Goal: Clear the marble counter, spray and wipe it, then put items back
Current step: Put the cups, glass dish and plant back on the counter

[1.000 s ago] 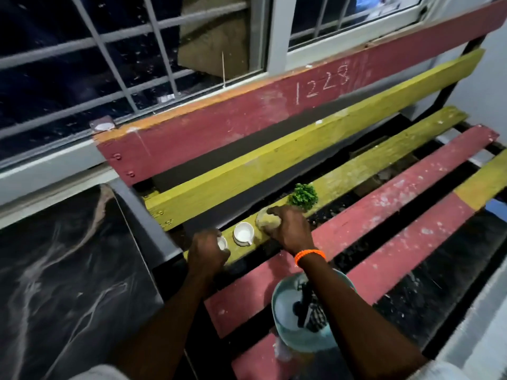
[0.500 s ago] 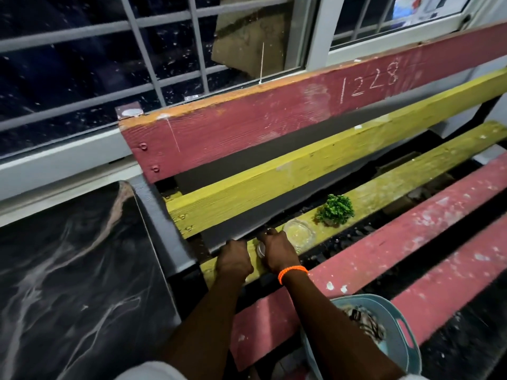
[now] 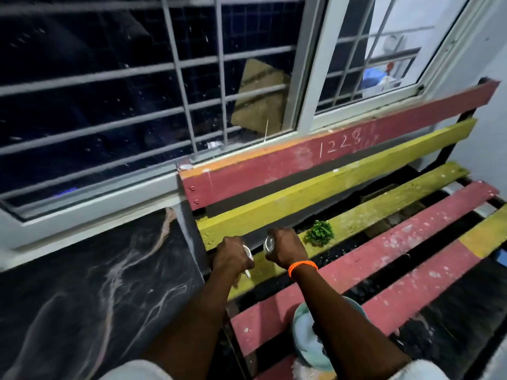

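Note:
The dark marble counter [image 3: 82,283] with pale veins lies at the lower left, bare where it shows. To its right is a red and yellow slatted bench [image 3: 384,259]. My left hand [image 3: 231,256] hovers over the bench's left end and grips small white cups [image 3: 247,253], whose rims stick out from my fingers. Close beside it, my right hand [image 3: 285,249], with an orange bracelet at the wrist, grips a small glass dish [image 3: 269,243] turned on edge. A small green plant [image 3: 319,236] sits on the yellow slat just right of my right hand.
A pale blue basket [image 3: 304,344] with things inside stands on the bench below my right forearm. A barred window [image 3: 164,91] with a white sill runs behind the counter and bench. A white wall closes the far right.
Both hands have lifted the small cups and the glass dish off the yellow slat. They now hold them just above the bench's left end. The camera has tilted up and away.

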